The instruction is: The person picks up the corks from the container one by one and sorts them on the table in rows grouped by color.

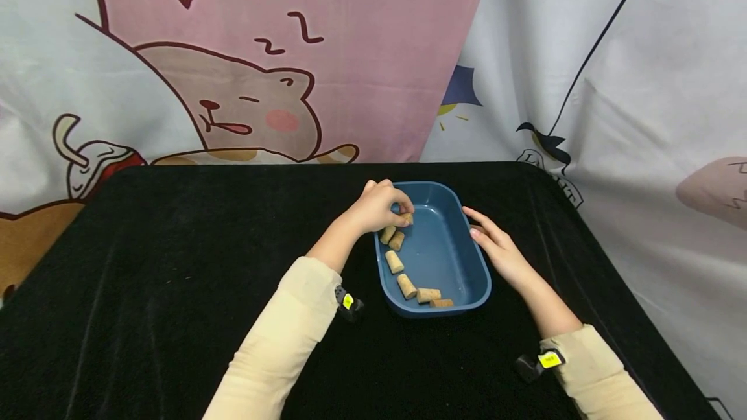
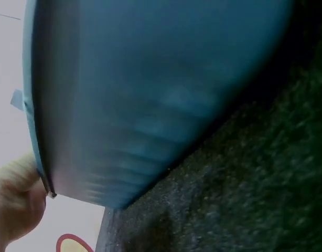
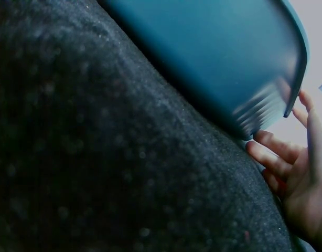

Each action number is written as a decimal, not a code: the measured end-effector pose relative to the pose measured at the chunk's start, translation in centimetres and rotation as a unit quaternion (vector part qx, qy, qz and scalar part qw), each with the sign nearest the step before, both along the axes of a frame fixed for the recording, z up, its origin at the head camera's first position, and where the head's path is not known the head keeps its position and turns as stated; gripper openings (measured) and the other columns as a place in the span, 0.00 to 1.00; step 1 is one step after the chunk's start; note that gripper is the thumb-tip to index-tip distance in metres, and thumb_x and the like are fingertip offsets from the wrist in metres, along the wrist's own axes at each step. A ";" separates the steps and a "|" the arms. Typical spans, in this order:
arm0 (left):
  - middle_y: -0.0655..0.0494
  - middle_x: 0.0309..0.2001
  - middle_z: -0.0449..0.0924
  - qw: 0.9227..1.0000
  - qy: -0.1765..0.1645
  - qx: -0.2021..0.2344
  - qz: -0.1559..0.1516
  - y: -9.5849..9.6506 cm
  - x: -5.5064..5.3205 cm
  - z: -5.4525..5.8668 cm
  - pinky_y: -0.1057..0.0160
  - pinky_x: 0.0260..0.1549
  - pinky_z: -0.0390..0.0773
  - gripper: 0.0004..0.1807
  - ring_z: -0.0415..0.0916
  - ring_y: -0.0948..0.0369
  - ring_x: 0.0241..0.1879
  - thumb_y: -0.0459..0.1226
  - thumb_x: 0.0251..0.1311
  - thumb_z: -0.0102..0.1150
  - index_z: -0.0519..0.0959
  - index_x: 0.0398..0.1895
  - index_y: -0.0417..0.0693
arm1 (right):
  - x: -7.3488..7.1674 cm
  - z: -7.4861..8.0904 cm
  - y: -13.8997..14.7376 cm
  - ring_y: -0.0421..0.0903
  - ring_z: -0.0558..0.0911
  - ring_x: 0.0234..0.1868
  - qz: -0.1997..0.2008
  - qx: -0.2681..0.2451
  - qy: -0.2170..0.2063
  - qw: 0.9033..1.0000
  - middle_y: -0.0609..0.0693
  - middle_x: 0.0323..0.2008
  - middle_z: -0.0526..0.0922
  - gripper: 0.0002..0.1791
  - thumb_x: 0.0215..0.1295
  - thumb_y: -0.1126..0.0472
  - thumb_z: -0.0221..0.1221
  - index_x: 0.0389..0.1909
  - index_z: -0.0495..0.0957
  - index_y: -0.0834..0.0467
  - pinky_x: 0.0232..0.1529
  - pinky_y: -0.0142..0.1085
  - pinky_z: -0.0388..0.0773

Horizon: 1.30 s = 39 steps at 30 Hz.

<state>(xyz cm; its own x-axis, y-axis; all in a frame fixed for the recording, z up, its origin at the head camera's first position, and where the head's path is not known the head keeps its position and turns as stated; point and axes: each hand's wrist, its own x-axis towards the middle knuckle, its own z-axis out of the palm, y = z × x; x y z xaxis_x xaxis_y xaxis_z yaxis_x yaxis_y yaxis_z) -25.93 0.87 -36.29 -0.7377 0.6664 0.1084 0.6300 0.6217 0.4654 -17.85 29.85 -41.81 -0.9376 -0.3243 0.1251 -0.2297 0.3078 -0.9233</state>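
Observation:
A blue plastic basin (image 1: 434, 245) stands on the black cloth, with several corks along its left and near walls. My left hand (image 1: 382, 205) reaches over the basin's far left rim and pinches a cork (image 1: 407, 218) between thumb and fingers. Just below it lie two more corks, one of them a short cork (image 1: 397, 240). My right hand (image 1: 496, 243) rests against the outside of the right wall, fingers extended. In the right wrist view the right hand's fingers (image 3: 279, 152) touch or nearly touch the basin's side. The left wrist view shows mostly the basin's outer wall (image 2: 124, 94).
Black cloth (image 1: 192, 290) covers the table around the basin. Behind it hangs a printed curtain (image 1: 373, 83) with a cartoon animal. A dark wrist camera (image 1: 349, 303) sits on the left sleeve and another camera (image 1: 531, 367) on the right.

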 end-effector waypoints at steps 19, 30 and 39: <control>0.65 0.36 0.79 0.978 0.013 0.205 0.045 -3.1 3.5 2.1 0.55 0.43 0.55 0.12 0.67 0.57 0.43 0.42 0.57 0.68 0.84 0.43 0.49 | 0.1 -0.1 0.2 0.37 0.76 0.51 -0.005 0.000 -0.003 1.000 0.69 0.63 0.65 0.28 0.77 0.56 0.41 0.74 0.51 0.56 0.46 0.38 0.77; 0.63 0.34 0.80 0.961 0.004 0.256 0.108 -6.2 5.5 3.5 0.55 0.45 0.63 0.10 0.68 0.57 0.42 0.40 0.55 0.69 0.85 0.40 0.51 | 0.1 0.0 0.1 0.38 0.75 0.52 -0.011 0.011 -0.006 1.000 0.67 0.64 0.63 0.28 0.77 0.55 0.41 0.74 0.50 0.55 0.47 0.39 0.76; 0.59 0.35 0.81 0.945 -0.029 0.285 0.157 -9.0 6.3 3.4 0.53 0.43 0.67 0.10 0.70 0.52 0.44 0.38 0.53 0.70 0.85 0.39 0.49 | -0.1 0.0 0.0 0.39 0.76 0.51 -0.010 0.007 -0.010 1.000 0.68 0.63 0.65 0.28 0.77 0.55 0.41 0.74 0.51 0.55 0.46 0.39 0.77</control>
<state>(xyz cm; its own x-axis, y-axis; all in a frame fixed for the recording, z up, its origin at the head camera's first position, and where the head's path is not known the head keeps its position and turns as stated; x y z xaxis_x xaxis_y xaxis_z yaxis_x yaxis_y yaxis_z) -19.59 -8.14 -32.85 -0.9046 0.2598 0.3380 0.4203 0.4114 0.8088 -17.94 29.85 -41.78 -0.9463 -0.3067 0.1024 -0.2054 0.3256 -0.9229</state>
